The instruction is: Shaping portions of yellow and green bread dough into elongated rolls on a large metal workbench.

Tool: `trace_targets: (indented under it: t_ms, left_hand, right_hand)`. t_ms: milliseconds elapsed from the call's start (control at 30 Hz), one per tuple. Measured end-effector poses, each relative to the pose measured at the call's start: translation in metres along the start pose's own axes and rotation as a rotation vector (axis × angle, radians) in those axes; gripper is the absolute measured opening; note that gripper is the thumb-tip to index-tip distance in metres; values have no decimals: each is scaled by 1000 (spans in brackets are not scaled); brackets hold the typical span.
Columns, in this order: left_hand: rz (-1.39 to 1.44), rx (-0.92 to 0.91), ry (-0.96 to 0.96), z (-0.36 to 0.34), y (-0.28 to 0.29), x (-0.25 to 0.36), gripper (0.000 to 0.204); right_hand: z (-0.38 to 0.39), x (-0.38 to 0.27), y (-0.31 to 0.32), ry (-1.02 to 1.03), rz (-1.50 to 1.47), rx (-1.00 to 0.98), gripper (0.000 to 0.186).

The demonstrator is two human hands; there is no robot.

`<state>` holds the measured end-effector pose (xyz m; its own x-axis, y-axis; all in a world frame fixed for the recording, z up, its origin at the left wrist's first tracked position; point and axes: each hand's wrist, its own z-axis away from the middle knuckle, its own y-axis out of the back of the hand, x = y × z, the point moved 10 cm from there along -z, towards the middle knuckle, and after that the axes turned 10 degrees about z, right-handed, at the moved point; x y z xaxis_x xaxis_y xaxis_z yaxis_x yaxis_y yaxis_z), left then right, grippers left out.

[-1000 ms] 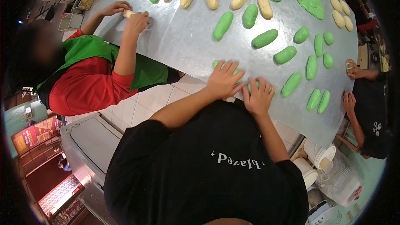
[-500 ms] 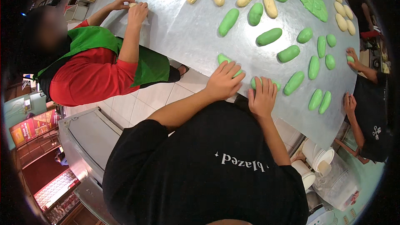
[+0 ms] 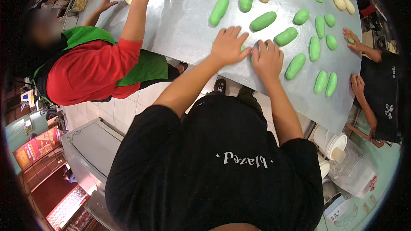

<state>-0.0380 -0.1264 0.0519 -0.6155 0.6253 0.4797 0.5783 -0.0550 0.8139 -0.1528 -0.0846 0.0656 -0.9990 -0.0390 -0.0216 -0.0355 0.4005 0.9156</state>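
Green dough [image 3: 242,48] near the close edge of the metal table [image 3: 180,30].
The left hand [image 3: 230,46] spreads palm-down over it; the right hand [image 3: 268,62] curves just beside, though from here I can't tell what its grip holds.

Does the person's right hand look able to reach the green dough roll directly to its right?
Probably yes: the right hand is close beside that green dough roll, with no other piece between them; a small sideways move seems enough.
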Motion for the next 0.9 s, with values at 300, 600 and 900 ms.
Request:
trace_targets:
  t_ms: [300,600,900]
  left_hand:
    - [-60,80,-59,47,9,33,38]
    - [-102,-34,-16,-31,-20,6,25]
    - [-98,46,-135,69,-8,41,47]
  right_hand:
    - [60,-17,10,54,46,-31,45]
    - [-21,4,-34,-127,-4,-208,25]
    - [78,-28,14,74,-40,-43,46]
